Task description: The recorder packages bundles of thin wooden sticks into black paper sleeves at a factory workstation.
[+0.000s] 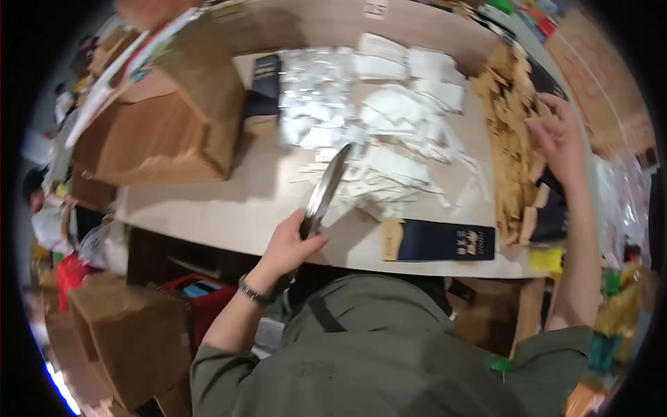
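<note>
My left hand (294,242) is closed round the lower end of a narrow, shiny silvery packet (326,187), seen nearly edge-on with a dark side. It tilts up over the table's front part; its exact kind is unclear. At the right, my right hand (559,135) is over a long row of brown and navy card sleeves (511,139), fingers apart at the row's edge. Whether they touch a sleeve is hard to see. A single navy and tan card sleeve (441,240) lies flat at the front edge between my hands.
Clear plastic packets (316,94) lie mid-table beside piles of white folded pieces (396,111) and loose white tags (382,191). An open cardboard box (156,132) stands at left. Another box (128,340) is below the table edge. A board (313,24) closes the far side.
</note>
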Demonstrator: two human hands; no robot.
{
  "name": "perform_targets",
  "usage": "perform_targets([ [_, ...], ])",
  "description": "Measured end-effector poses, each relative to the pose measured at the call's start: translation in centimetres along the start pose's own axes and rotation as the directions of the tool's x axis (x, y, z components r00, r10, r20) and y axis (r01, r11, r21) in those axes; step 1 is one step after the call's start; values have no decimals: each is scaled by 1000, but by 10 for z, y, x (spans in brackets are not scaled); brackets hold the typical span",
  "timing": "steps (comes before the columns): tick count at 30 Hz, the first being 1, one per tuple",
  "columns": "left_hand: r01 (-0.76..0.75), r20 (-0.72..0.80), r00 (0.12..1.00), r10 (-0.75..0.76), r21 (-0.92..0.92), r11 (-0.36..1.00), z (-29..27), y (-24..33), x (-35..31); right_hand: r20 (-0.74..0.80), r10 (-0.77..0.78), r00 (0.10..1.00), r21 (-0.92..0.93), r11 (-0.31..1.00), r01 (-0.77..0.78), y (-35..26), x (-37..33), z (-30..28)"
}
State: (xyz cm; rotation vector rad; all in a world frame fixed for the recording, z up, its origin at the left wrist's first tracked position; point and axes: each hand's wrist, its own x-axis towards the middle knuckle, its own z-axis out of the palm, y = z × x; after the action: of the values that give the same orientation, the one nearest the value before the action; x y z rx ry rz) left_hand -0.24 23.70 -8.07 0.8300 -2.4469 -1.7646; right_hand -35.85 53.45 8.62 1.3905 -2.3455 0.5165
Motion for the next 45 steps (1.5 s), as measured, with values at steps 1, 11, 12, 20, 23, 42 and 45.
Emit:
perform_targets([
  [1,52,151,988,-21,-205,977,11,-19,0,-97,37,995,60,998,-31,-11,-12,17],
  [11,-346,483,802,351,-104,933,100,29,2,325,-281,903,337,926,167,-132,-145,168],
  [12,-232,503,837,217,-34,972,88,25,1,153,-258,954,222,950,221,-142,-151,163],
  [20,-227,-12,959,285,575,786,60,3,-14,510,274,816,166,899,-405,-171,-138,175],
  [23,-281,121,955,270,656,700,43,5,-17,507,326,798,209,851,-481,-170,-134,176],
  [42,-315,-94,848,521,701,640,-2,31,158,338,81,938,133,982,-133,-72,-116,168],
  [45,-241,-7,927,376,756,609,-2,30,161,346,127,930,203,957,-206,-76,-119,145],
])
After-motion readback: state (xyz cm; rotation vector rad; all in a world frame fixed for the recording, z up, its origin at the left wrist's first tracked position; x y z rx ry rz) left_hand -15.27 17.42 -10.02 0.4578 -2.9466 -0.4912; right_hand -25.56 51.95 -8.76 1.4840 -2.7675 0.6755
